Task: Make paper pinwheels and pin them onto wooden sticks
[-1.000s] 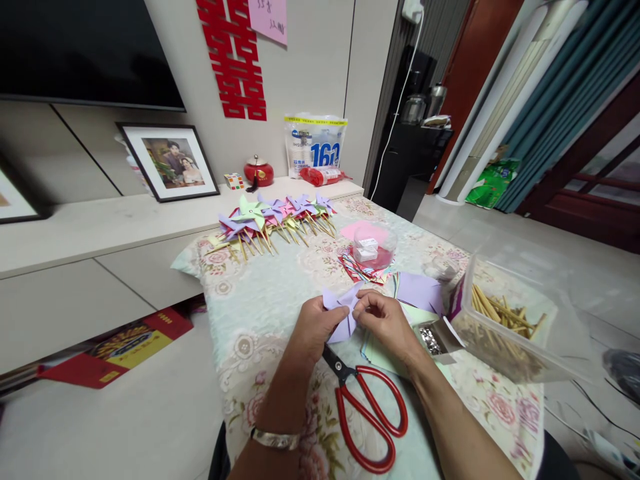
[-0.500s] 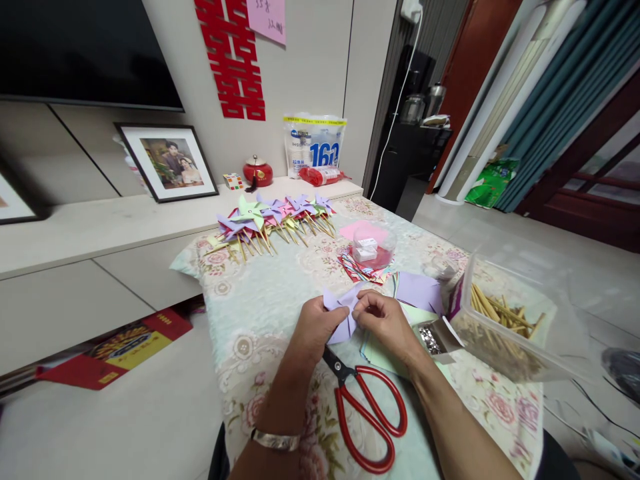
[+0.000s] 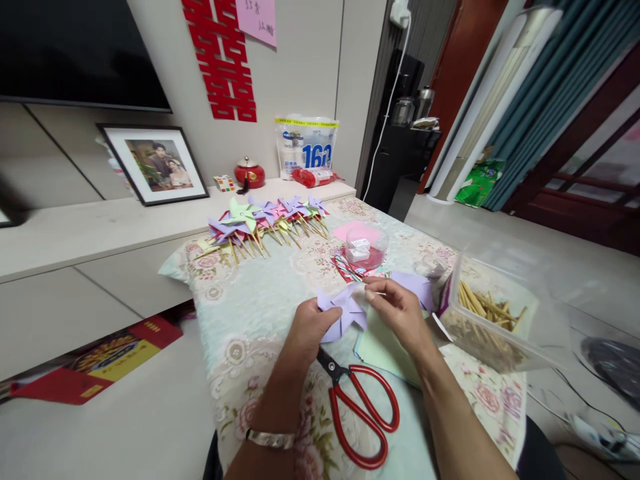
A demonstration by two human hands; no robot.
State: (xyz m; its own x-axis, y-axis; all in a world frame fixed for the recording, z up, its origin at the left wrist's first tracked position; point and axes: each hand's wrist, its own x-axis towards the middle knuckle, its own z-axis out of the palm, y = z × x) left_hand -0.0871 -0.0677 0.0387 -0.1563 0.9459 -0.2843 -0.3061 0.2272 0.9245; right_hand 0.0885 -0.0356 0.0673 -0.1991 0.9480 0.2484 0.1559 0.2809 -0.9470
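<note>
My left hand [image 3: 313, 327] pinches a purple paper pinwheel [image 3: 350, 317], its thumb pressed over the folded middle. Just right of it, my right hand [image 3: 397, 310] has thumb and forefinger together on something thin and whitish, too small to make out. Scissors [image 3: 360, 413] with red handles lie below the hands, their blades partly under my left hand. Green paper sheets [image 3: 387, 347] are beneath my right hand, and purple sheets [image 3: 417, 287] lie behind it. A small box [image 3: 443, 328] is mostly hidden by my right hand.
Finished pinwheels [image 3: 265, 223] on sticks lie in a row at the table's far left. A round clear container [image 3: 367, 247] holds small white boxes. At the right edge stands a clear plastic tub [image 3: 480, 340] with wooden sticks [image 3: 487, 307].
My right hand has drawn off the pinwheel's middle, slightly to the right, and now covers most of the small box. More of the pinwheel shows. My left hand keeps its hold.
</note>
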